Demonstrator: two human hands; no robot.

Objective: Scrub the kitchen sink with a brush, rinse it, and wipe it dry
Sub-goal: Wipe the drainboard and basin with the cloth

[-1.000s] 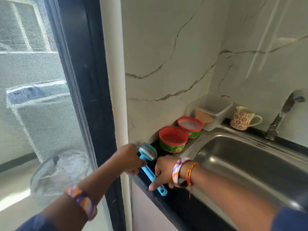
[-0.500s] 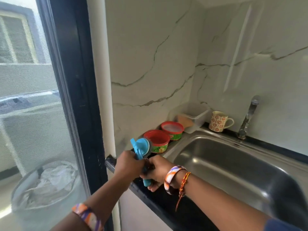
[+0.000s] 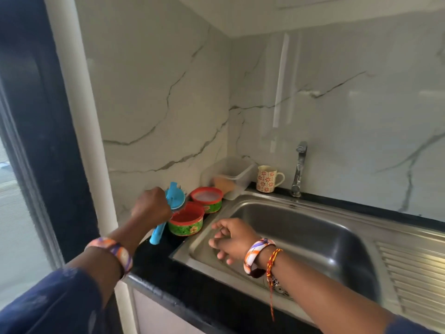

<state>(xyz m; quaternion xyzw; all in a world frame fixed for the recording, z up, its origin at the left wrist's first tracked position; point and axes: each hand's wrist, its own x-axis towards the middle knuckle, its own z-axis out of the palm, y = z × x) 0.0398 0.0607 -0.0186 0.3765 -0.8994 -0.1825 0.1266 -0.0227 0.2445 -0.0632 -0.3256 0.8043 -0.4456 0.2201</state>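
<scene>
Since a moment ago my right hand (image 3: 232,239) has let go of the blue plastic long-handled brush (image 3: 168,208) and hovers slack-fingered. My left hand (image 3: 151,206) grips the brush upright, handle towards 6 o'clock, above the black worktop (image 3: 183,285); the stainless steel sink (image 3: 313,239) lies at 3 o'clock.

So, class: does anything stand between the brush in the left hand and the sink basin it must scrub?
The nearer red-rimmed tub sits between the brush and the sink; the empty right hand hangs over the basin's near-left corner.

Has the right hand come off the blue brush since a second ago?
Yes. The right hand has let go and moved right, now over the sink rim; the left hand holds the blue brush by the red tubs.
</scene>
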